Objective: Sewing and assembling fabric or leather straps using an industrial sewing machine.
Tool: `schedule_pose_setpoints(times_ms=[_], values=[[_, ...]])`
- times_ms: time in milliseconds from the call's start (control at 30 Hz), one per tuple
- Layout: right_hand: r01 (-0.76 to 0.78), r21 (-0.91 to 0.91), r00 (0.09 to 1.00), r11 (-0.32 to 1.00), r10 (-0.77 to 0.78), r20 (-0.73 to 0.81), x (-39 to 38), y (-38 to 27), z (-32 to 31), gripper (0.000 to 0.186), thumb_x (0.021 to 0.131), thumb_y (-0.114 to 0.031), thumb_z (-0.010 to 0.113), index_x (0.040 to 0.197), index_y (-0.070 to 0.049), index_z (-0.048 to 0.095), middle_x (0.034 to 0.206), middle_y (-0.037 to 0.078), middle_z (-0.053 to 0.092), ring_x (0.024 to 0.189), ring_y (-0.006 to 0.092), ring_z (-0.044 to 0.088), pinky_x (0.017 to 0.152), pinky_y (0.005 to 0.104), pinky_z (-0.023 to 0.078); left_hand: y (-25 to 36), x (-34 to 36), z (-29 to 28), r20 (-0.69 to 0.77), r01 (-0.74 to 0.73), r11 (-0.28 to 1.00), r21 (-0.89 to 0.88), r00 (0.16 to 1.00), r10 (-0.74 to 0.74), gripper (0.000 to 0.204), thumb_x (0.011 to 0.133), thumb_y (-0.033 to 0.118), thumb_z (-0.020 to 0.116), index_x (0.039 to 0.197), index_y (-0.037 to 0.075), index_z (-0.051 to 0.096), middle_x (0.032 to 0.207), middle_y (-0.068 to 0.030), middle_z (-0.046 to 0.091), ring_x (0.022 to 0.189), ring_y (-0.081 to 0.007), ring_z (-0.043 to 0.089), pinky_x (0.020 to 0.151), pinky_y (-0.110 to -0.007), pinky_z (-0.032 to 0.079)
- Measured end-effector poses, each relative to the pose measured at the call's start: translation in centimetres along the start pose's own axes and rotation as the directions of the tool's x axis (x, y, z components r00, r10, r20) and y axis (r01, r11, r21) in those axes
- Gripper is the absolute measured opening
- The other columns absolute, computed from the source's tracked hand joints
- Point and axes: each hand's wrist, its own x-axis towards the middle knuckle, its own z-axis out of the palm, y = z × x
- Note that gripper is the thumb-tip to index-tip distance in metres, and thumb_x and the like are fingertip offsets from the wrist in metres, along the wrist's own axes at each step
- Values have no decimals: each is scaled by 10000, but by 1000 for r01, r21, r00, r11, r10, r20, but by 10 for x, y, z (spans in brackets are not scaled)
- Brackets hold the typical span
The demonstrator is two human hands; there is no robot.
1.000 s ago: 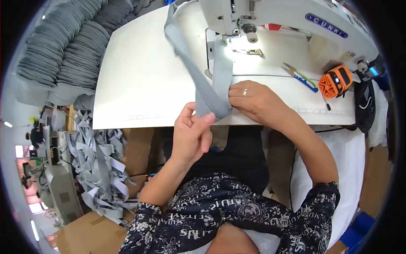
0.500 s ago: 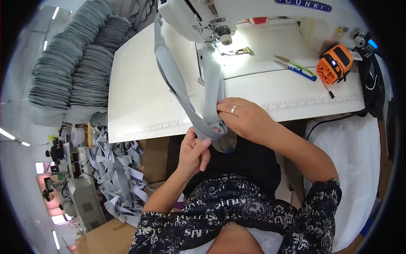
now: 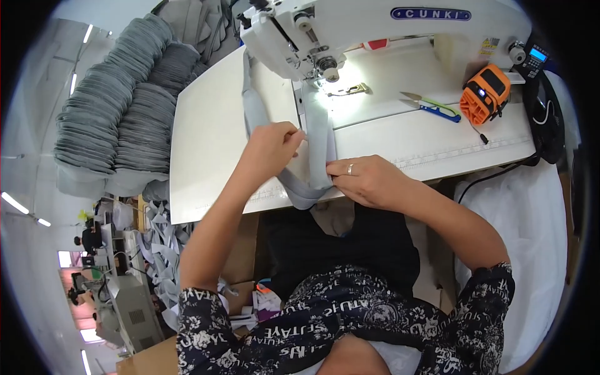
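Right hand [image 3: 369,179] is pinching a long, flat grey fabric strip [image 3: 319,140].
Left hand [image 3: 273,150] is curling half-closed beside it; whether it is touching, I cannot tell.

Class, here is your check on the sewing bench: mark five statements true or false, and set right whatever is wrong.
1. The right hand holds the edge of a grey strip. True.
2. A ring is worn on the left hand. False: the ring is on the right hand.
3. The snips lie to the left of the orange device on the white table. True.
4. The grey strip runs in one straight line. False: it bends into a loop near the table's front edge.
5. The work area under the sewing machine is unlit. False: bright light shines beside the needle area.
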Motion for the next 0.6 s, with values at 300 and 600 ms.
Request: schedule_pose_setpoints(times_ms=[300, 600], values=[[-108, 272, 977, 956, 153, -150, 2, 3, -4, 98, 834, -75, 652, 908, -10, 650, 1047, 105, 694, 820, 285, 674, 718, 354, 559, -17, 22, 26, 418, 367, 653, -663, 905, -84, 390, 945, 353, 638, 998, -33, 612, 782, -84, 657, 598, -126, 623, 493, -245, 505], [-170, -165, 980, 971, 148, -136, 31, 57, -25, 249, 809, -117, 670, 1042, -31, 670, 1103, 78, 699, 1003, 262, 665, 845, 369, 553, -6, 23, 47, 338, 363, 487, -795, 930, -142, 345, 899, 282, 686, 1028, -30, 614, 778, -54, 662, 556, -96, 611, 436, -222, 460]])
